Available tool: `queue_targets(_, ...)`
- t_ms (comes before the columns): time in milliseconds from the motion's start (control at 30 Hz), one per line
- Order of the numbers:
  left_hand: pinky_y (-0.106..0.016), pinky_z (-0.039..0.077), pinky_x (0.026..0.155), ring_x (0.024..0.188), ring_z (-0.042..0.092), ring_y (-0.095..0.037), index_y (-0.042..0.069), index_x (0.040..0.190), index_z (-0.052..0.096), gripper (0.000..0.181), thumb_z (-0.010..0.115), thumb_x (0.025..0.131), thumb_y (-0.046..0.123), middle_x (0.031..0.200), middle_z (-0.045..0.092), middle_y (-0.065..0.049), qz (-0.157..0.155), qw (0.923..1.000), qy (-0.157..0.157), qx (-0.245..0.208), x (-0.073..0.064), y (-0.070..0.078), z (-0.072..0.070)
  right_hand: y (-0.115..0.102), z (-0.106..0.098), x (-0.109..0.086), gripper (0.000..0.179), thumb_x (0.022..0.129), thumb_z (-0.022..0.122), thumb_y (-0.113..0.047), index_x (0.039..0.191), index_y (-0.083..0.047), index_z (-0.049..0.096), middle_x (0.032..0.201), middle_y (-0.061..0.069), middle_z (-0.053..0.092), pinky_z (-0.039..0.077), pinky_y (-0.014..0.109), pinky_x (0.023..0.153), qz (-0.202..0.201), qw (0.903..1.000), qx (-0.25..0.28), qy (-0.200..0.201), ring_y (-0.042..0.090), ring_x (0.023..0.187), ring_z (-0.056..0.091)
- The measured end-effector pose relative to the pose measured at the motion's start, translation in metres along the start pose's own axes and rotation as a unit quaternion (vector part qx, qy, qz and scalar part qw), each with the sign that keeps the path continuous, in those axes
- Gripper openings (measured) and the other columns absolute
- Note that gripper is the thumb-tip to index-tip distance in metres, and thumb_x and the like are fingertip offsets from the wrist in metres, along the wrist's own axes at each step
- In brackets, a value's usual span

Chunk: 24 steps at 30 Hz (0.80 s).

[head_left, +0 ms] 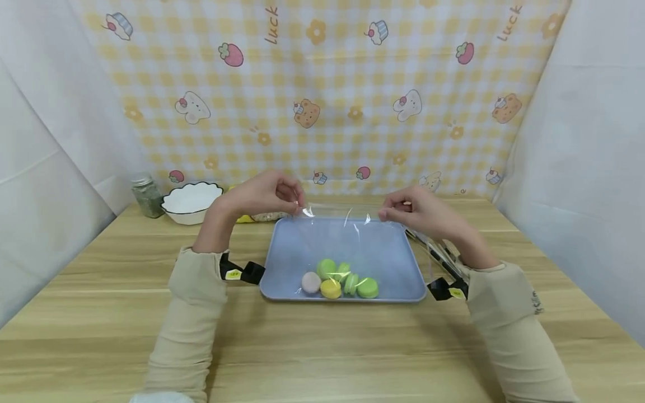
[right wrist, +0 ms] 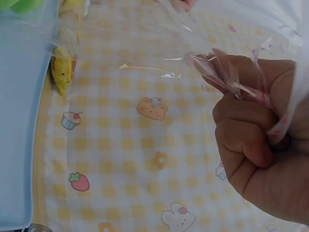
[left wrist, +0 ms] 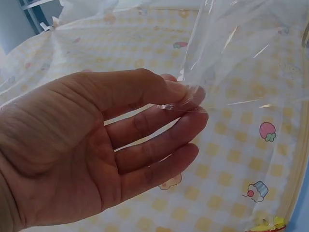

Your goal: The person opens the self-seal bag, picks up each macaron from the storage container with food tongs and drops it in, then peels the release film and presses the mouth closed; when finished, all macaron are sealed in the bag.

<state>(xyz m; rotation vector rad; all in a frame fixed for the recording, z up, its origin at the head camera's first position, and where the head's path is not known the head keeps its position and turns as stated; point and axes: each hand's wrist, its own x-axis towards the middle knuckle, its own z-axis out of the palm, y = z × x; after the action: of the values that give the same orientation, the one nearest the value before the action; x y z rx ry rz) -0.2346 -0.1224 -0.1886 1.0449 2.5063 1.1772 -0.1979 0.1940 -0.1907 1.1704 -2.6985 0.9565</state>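
My left hand (head_left: 259,193) pinches one upper corner of a clear plastic bag (head_left: 353,226) between thumb and forefinger; its other fingers are loosely bent in the left wrist view. The right hand (head_left: 420,212) pinches the opposite corner, and a thin strip with pink marks (right wrist: 260,79) runs into its curled fingers. The film hangs between both hands, above the blue tray (head_left: 268,282). A lilac macaron (head_left: 311,282), a yellow macaron (head_left: 331,289) and several green macarons (head_left: 368,287) show through the glossy film near the tray's front; whether they lie inside the bag I cannot tell.
At the back left stand a glass jar (head_left: 146,196) and a white scalloped dish (head_left: 190,202). A yellow packet (head_left: 245,219) lies behind the left hand. Dark, slender rods (head_left: 437,254) lie right of the tray, partly under the right arm. A patterned cloth (head_left: 332,84) hangs behind.
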Motion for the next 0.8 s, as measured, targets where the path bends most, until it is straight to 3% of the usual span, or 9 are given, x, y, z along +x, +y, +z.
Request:
queue_targets(133, -0.029, 0.047, 0.063, 0.067, 0.059, -0.020, -0.003, 0.095, 0.054, 0.017, 0.066, 0.082, -0.002, 0.073, 0.065, -0.009, 0.025, 0.9992, -0.010, -0.029, -0.001, 0.001, -0.002, -0.001, -0.007, -0.003, 0.015, 0.092, 0.058, -0.011, 0.079, -0.011, 0.065, 0.058, -0.004, 0.039, 0.030, 0.025, 0.046, -0.017, 0.9996, 0.019, -0.015, 0.008, 0.046, 0.025)
queue_targets(333, -0.030, 0.050, 0.065, 0.069, 0.063, -0.025, -0.002, 0.102, 0.057, 0.022, 0.063, 0.080, -0.005, 0.074, 0.065, -0.010, 0.032, 0.9990, -0.012, -0.028, -0.003, 0.006, -0.003, -0.003, -0.009, -0.005, 0.014, 0.092, 0.057, -0.009, 0.079, -0.009, 0.062, 0.060, -0.003, 0.039, 0.031, 0.025, 0.046, -0.022, 0.9987, 0.035, -0.029, 0.008, 0.047, 0.027)
queue_targets(567, -0.030, 0.043, 0.061, 0.064, 0.052, -0.017, 0.009, 0.092, 0.064, 0.017, 0.058, 0.077, 0.006, 0.067, 0.059, -0.002, 0.031, 0.9970, 0.024, 0.067, 0.005, 0.011, 0.007, -0.003, -0.009, -0.008, 0.016, 0.094, 0.056, -0.010, 0.078, -0.009, 0.060, 0.062, -0.002, 0.040, 0.031, 0.024, 0.047, -0.002, 0.9991, 0.033, -0.027, 0.008, 0.048, 0.029)
queue_targets(800, -0.034, 0.046, 0.060, 0.065, 0.055, -0.022, 0.008, 0.092, 0.067, 0.010, 0.066, 0.085, 0.015, 0.073, 0.063, -0.003, 0.004, 0.9972, -0.037, 0.065, 0.000, 0.015, 0.006, -0.008, -0.009, -0.007, 0.018, 0.093, 0.057, -0.014, 0.076, -0.014, 0.062, 0.057, -0.005, 0.036, 0.030, 0.026, 0.046, -0.008, 0.9997, 0.002, -0.021, 0.007, 0.045, 0.026)
